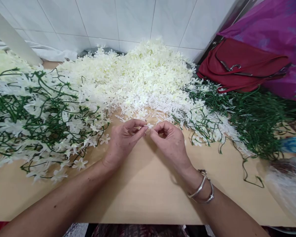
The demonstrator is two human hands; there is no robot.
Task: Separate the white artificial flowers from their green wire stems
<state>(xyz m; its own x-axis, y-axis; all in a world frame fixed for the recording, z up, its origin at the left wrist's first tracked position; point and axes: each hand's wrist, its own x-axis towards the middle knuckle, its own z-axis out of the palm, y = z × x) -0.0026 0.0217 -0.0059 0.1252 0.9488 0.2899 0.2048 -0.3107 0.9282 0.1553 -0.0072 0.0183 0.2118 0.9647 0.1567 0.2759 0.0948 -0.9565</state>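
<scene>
Near the middle of the view, my left hand (129, 138) and my right hand (169, 140) meet fingertip to fingertip, both pinched. Between them is a small white flower (150, 125), its lower part hidden by my fingers. My left fingertips hold its left side, and my right fingertips close at its right edge; what exactly they grip is too small to tell. Just beyond my hands lies a big heap of loose cream-white blossoms (148, 72), with thin white stamens (160, 103) along its near edge.
White flowers on green stems (46, 121) pile up at left. Bare green stems (259, 118) lie at right, below a red bag (244, 65) and purple cloth (273, 29). A clear plastic bag (288, 187) sits lower right. Behind stands a tiled wall (135, 19).
</scene>
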